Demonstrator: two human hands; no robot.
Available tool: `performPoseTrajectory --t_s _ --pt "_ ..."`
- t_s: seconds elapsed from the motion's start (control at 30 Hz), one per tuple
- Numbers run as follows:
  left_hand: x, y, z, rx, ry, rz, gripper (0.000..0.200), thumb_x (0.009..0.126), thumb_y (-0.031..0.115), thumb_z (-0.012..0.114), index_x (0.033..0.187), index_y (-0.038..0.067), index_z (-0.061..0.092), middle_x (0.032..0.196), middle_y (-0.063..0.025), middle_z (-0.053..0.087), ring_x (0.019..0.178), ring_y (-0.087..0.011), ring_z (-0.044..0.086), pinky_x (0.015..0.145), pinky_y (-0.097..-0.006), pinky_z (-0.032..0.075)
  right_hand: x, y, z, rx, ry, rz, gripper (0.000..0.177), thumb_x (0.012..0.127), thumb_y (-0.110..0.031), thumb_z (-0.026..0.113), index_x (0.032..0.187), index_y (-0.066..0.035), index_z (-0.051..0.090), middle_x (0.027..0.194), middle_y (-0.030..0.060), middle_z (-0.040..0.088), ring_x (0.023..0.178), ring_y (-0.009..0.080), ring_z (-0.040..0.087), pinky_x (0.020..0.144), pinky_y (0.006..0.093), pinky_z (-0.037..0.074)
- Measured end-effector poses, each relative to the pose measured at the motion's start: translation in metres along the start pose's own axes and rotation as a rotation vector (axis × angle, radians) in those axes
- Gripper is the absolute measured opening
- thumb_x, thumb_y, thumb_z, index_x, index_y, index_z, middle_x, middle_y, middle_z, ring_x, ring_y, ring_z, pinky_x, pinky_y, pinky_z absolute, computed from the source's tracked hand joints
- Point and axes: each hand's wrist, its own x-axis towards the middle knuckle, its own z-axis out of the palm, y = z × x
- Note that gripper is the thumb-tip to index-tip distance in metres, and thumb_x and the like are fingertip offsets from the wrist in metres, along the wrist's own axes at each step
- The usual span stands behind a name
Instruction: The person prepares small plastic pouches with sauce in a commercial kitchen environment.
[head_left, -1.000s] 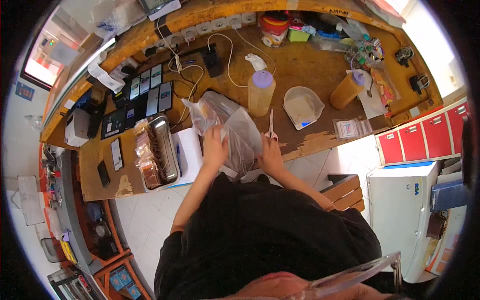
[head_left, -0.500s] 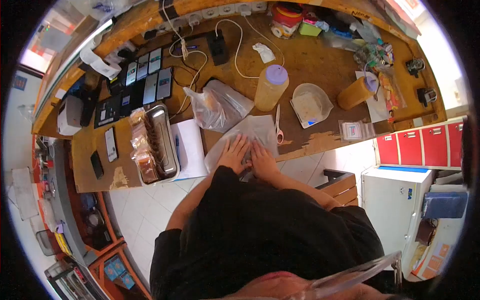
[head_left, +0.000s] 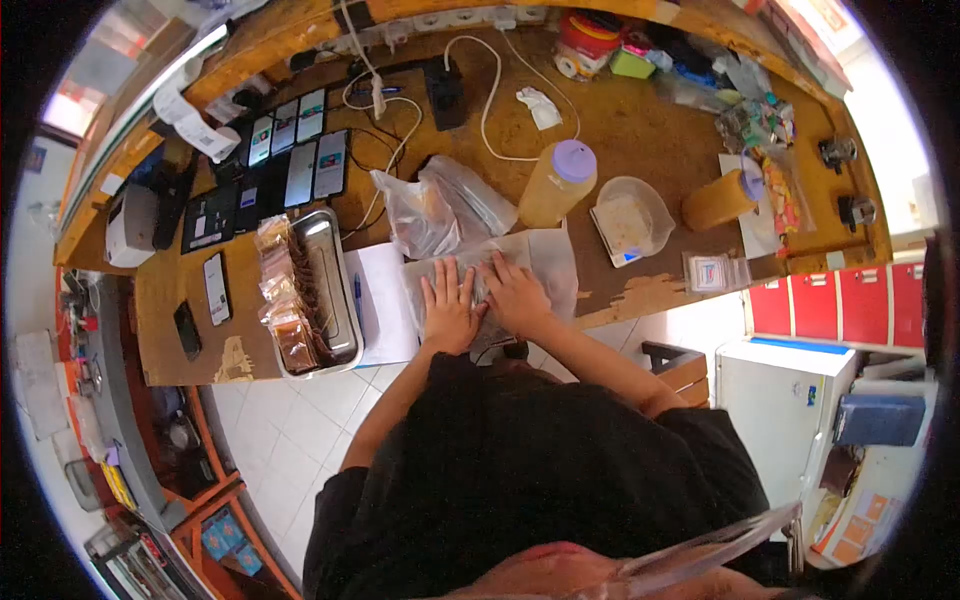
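A translucent plastic bag [head_left: 552,268] lies flat at the table's front edge. My left hand [head_left: 453,308] presses on it, fingers spread and pointing away from me. Beside it, my right hand [head_left: 516,298] also rests flat on the plastic with its fingers apart. Just beyond the hands sits a crumpled clear plastic bag [head_left: 420,215] with something orange-brown inside. To the left, white paper [head_left: 385,325] with a blue pen [head_left: 358,294] partly meets the plastic. The scissors are hidden.
A metal tray [head_left: 345,335] holds several small brown packets [head_left: 295,330]. A squeeze bottle [head_left: 556,185] with a purple lid stands behind the plastic. Further right are a scoop-shaped container [head_left: 650,215] and a second bottle [head_left: 710,203]. Several phones [head_left: 300,172] lie at the back left.
Both hands have moved forward and flattened out. The plastic has shifted right and spread out, covering the spot where the scissors showed.
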Motion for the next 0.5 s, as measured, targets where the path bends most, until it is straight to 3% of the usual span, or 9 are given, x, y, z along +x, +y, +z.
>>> performPoseTrajectory --t_s 0.07,0.1,0.13,0.17,0.23,0.27,0.37,0.5 --pt "0.009 -0.014 0.014 -0.088 -0.036 0.050 0.060 0.084 0.037 0.045 0.133 0.006 0.032 0.142 -0.0224 0.016 0.132 -0.0386 0.011 0.103 -0.0544 0.013 -0.003 0.004 -0.002 0.057 0.191 -0.036 0.057 0.083 -0.032 0.048 0.132 -0.007 0.034 0.141 0.0189 0.023 0.131 0.0324 0.020 0.103 0.0504 0.017" --pt "0.010 -0.020 0.015 -0.172 -0.079 0.125 0.061 0.084 0.038 0.045 0.134 0.007 0.032 0.143 -0.0210 0.015 0.132 -0.0390 0.010 0.103 -0.0549 0.012 -0.004 0.003 -0.002 0.060 0.181 -0.060 0.057 0.083 -0.032 0.048 0.132 -0.007 0.034 0.141 0.0189 0.023 0.131 0.0324 0.020 0.103 0.0504 0.017" --pt "0.011 -0.028 0.015 -0.393 -0.133 0.114 0.061 0.083 0.044 0.046 0.135 0.015 0.032 0.144 -0.0165 0.013 0.132 -0.0394 0.008 0.100 -0.0616 0.010 -0.002 0.002 -0.002 -0.013 0.202 -0.036 0.057 0.083 -0.032 0.049 0.132 -0.008 0.034 0.140 0.0188 0.023 0.130 0.0331 0.021 0.103 0.0501 0.017" --pt "0.007 -0.029 0.015 -0.384 -0.122 0.094 0.061 0.083 0.044 0.046 0.135 0.015 0.032 0.144 -0.0165 0.013 0.132 -0.0394 0.008 0.100 -0.0616 0.010 0.002 0.001 -0.003 -0.084 0.229 -0.011 0.057 0.083 -0.032 0.049 0.132 -0.009 0.034 0.140 0.0187 0.023 0.130 0.0337 0.022 0.103 0.0498 0.017" --pt "-0.005 -0.013 -0.002 0.056 -0.091 -0.029 0.060 0.081 0.048 0.047 0.134 0.024 0.034 0.145 -0.0127 0.012 0.132 -0.0384 0.008 0.096 -0.0679 0.009 0.004 0.004 -0.002 -0.007 0.184 -0.038 0.057 0.083 -0.032 0.049 0.133 -0.010 0.034 0.141 0.0186 0.023 0.130 0.0342 0.021 0.104 0.0503 0.016" --pt "-0.003 -0.013 0.006 0.079 -0.017 -0.026 0.057 0.081 0.049 0.046 0.132 0.028 0.037 0.145 -0.0121 0.012 0.132 -0.0381 0.008 0.091 -0.0720 0.009 0.006 0.007 -0.001 0.053 0.139 -0.051 0.057 0.083 -0.033 0.049 0.133 -0.011 0.033 0.141 0.0185 0.022 0.130 0.0346 0.021 0.104 0.0509 0.014" --pt "0.006 -0.009 0.008 0.064 -0.026 0.026 0.059 0.082 0.048 0.045 0.136 0.026 0.030 0.145 -0.0137 0.010 0.132 -0.0395 0.006 0.093 -0.0708 0.010 -0.006 0.008 -0.009 -0.048 0.176 -0.031 0.058 0.083 -0.035 0.049 0.133 -0.010 0.033 0.142 0.0183 0.020 0.130 0.0356 0.020 0.104 0.0519 0.013" --pt "0.000 -0.020 -0.007 -0.172 -0.043 0.003 0.057 0.084 0.040 0.045 0.135 0.019 0.031 0.145 -0.0159 0.011 0.132 -0.0403 0.007 0.095 -0.0679 0.010 0.002 0.006 0.000 -0.068 0.215 -0.015 0.058 0.083 -0.035 0.048 0.133 -0.010 0.033 0.142 0.0183 0.019 0.131 0.0361 0.018 0.104 0.0524 0.012"
